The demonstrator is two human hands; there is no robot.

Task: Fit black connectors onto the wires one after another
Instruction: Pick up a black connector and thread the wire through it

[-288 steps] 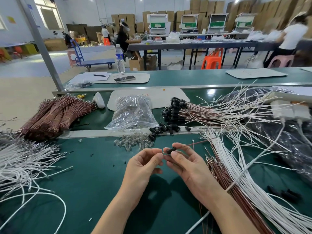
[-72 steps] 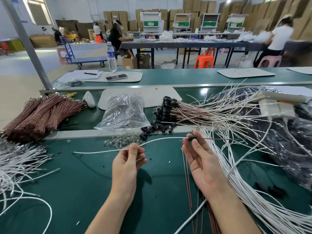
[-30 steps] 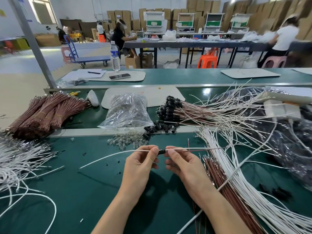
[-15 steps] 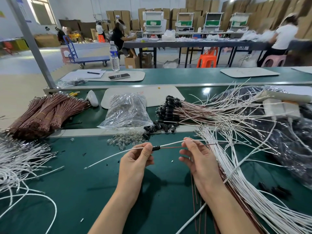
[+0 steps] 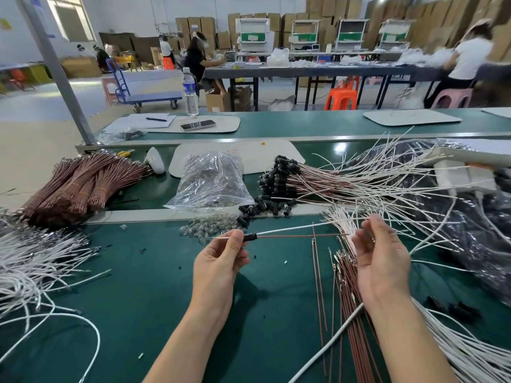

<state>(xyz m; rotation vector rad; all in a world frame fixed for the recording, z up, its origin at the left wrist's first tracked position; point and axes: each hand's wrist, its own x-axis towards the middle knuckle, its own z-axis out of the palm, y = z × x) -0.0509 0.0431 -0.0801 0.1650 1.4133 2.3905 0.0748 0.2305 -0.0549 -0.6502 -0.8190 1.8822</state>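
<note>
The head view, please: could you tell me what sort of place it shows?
Probably a factory assembly floor for wiring: bundled brown wires, loose black connectors on a green bench, and stacked cartons behind other workers.

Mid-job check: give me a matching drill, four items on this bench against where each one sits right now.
1 black connector
2 clear bag
3 brown wire bundles
4 water bottle

A upright on the far belt
B pinched in the left hand
C lying at far left
D centre, behind the loose bulbs

Pairs: 1-B, 2-D, 3-C, 4-A
</note>
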